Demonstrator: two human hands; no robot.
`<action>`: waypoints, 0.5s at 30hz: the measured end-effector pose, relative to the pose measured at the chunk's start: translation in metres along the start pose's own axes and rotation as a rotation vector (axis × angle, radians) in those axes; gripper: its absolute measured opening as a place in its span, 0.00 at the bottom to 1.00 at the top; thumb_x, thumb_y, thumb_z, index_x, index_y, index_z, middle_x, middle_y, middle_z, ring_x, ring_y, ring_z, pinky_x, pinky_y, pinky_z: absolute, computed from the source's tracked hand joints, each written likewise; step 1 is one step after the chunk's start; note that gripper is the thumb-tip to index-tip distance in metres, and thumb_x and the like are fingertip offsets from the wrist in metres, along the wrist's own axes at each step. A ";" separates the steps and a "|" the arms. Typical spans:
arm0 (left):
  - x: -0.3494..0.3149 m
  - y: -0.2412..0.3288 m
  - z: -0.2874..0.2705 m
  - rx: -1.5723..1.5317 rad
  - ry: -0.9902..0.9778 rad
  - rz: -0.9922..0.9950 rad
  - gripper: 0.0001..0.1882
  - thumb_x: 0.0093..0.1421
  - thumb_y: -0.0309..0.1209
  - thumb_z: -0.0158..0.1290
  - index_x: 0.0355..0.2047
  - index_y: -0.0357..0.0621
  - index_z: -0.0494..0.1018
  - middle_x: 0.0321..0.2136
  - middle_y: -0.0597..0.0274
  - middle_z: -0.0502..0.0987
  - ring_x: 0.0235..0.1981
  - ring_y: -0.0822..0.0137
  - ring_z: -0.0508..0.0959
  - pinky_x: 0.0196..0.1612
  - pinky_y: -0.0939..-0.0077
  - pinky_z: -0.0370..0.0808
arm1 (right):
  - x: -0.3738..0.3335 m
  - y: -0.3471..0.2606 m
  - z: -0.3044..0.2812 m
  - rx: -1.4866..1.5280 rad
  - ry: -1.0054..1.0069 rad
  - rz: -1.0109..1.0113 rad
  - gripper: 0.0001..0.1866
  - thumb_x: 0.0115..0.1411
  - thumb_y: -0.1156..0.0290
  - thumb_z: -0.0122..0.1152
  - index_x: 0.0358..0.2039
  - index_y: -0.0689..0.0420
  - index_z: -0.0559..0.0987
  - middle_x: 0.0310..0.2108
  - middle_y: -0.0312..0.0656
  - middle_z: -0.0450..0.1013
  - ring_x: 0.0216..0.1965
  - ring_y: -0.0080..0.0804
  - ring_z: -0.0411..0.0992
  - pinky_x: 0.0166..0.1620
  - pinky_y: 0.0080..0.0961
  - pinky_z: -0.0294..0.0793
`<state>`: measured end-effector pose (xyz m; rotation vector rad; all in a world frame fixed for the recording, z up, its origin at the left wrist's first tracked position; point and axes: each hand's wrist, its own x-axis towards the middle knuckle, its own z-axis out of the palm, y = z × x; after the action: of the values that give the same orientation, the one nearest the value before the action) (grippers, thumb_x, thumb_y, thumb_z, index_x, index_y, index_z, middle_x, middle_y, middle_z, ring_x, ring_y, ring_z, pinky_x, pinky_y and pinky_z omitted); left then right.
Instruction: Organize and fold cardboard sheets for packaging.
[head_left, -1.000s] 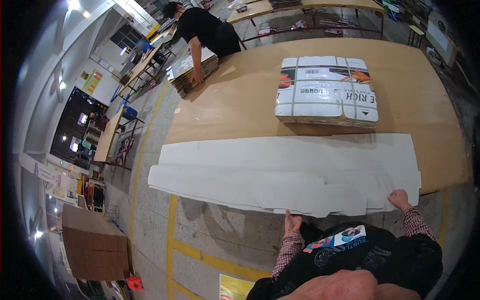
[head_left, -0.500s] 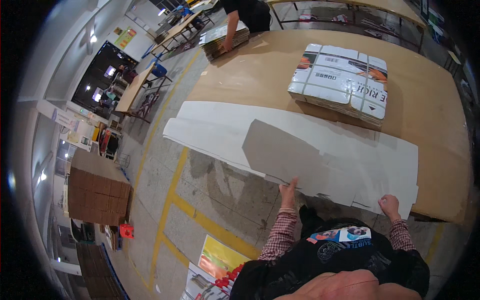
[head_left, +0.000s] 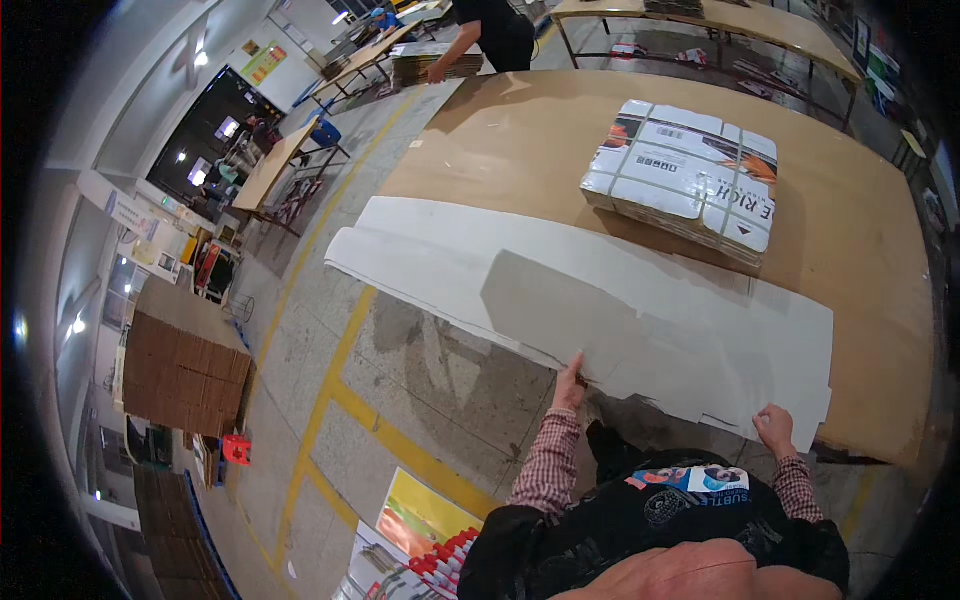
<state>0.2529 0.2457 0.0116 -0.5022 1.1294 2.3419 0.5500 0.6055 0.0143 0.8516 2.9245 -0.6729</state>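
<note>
Compared with the frame half a second earlier, the long white cardboard sheet (head_left: pixel 600 300) keeps its lie on the table and both hands keep to its near edge; the view has shifted slightly, so the sheet sits a little higher in the picture. One brown work table (head_left: pixel 520 140) fills the upper middle of the view. One white sheet lies flat on it, long axis running from upper left to lower right, its left end jutting past the table's left edge over the concrete floor (head_left: pixel 420 380) and its near long edge overhanging toward the person. One strapped bundle of printed flat cartons (head_left: pixel 685 180) rests on the table beyond the sheet, apart from it. One stack of brown flat cardboard (head_left: pixel 185 360) stands on the floor at left, well apart. One other person (head_left: pixel 495 30) works at the table's far end. Two hands on the sheet: left hand (head_left: pixel 570 385) pinches the near edge around mid-length, fingers together on the board; right hand (head_left: pixel 775 428) grips the near right corner, fingers curled onto the edge. Sheet lies ahead of both hands, touching the fingers.
</note>
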 end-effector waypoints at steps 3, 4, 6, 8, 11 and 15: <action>0.030 0.001 -0.029 0.189 0.101 -0.041 0.23 0.52 0.33 0.55 0.45 0.29 0.66 0.42 0.57 0.71 0.42 0.63 0.71 0.43 0.71 0.69 | 0.007 -0.007 0.004 0.000 -0.043 -0.017 0.13 0.45 0.61 0.61 0.23 0.58 0.76 0.29 0.45 0.71 0.36 0.43 0.69 0.40 0.39 0.67; 0.027 -0.008 -0.011 0.325 0.128 0.147 0.20 0.52 0.33 0.56 0.41 0.31 0.68 0.36 0.60 0.74 0.34 0.64 0.74 0.40 0.72 0.70 | 0.000 0.009 0.012 -0.040 0.028 -0.084 0.12 0.44 0.62 0.61 0.22 0.58 0.76 0.28 0.45 0.71 0.35 0.43 0.68 0.39 0.39 0.67; 0.022 -0.013 0.000 0.484 0.138 0.220 0.20 0.52 0.34 0.56 0.40 0.32 0.69 0.36 0.60 0.73 0.35 0.64 0.73 0.40 0.72 0.70 | 0.002 0.018 0.019 -0.055 0.099 -0.104 0.11 0.42 0.63 0.61 0.20 0.57 0.75 0.25 0.45 0.70 0.32 0.43 0.68 0.37 0.38 0.66; 0.009 -0.022 0.008 0.732 0.095 0.523 0.22 0.48 0.34 0.58 0.40 0.30 0.69 0.35 0.57 0.74 0.37 0.65 0.73 0.40 0.73 0.69 | -0.002 0.013 0.010 -0.046 0.095 -0.057 0.10 0.41 0.63 0.61 0.18 0.57 0.74 0.22 0.44 0.69 0.30 0.44 0.69 0.35 0.36 0.66; 0.014 -0.018 -0.005 0.341 -0.062 0.261 0.23 0.52 0.32 0.56 0.45 0.33 0.64 0.41 0.58 0.70 0.43 0.63 0.71 0.46 0.70 0.68 | -0.001 0.019 0.006 -0.071 0.041 -0.062 0.11 0.42 0.65 0.62 0.19 0.58 0.73 0.24 0.45 0.68 0.30 0.43 0.68 0.34 0.38 0.66; 0.050 -0.020 -0.043 0.156 0.006 0.122 0.24 0.52 0.31 0.56 0.46 0.32 0.63 0.40 0.57 0.71 0.40 0.64 0.73 0.40 0.72 0.72 | 0.002 0.006 0.003 -0.089 0.045 -0.087 0.12 0.42 0.64 0.62 0.18 0.59 0.73 0.23 0.46 0.68 0.30 0.44 0.68 0.34 0.38 0.66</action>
<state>0.2282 0.2353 -0.0524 -0.3942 1.3671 2.3311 0.5510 0.6103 0.0092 0.7453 3.0203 -0.5292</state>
